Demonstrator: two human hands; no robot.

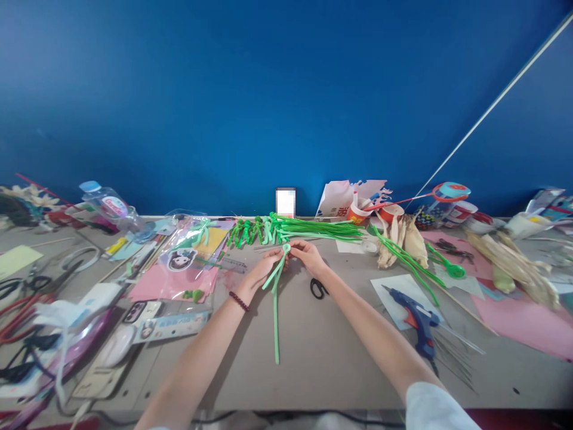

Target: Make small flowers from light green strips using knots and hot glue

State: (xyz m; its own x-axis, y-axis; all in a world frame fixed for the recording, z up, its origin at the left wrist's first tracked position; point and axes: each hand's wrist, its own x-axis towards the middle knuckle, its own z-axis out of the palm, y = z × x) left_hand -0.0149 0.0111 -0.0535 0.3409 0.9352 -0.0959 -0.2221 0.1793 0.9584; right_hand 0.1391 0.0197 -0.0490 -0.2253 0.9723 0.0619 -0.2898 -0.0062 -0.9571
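Observation:
Both my hands meet near the middle of the table, pinching light green pipe cleaners [276,322]. My left hand [267,266] has its fingers closed on them from the left, a dark bead bracelet [239,301] on its wrist. From the right, my right hand [307,255] pinches the looped top end. The long free ends hang down toward the table's front. Just beyond my hands lies a bundle of green pipe cleaners [322,228], beside several twisted green pieces [246,232]. Black-handled scissors [319,289] lie under my right forearm, their blades hidden.
At right, a blue hot glue gun [414,316] lies over white paper [385,298], near loose green pipe cleaners [412,263] and dried husks [403,242]. Pink paper [174,283], a plastic bottle [110,203], a phone [101,376] and cables crowd the left. A blue wall [268,107] stands behind.

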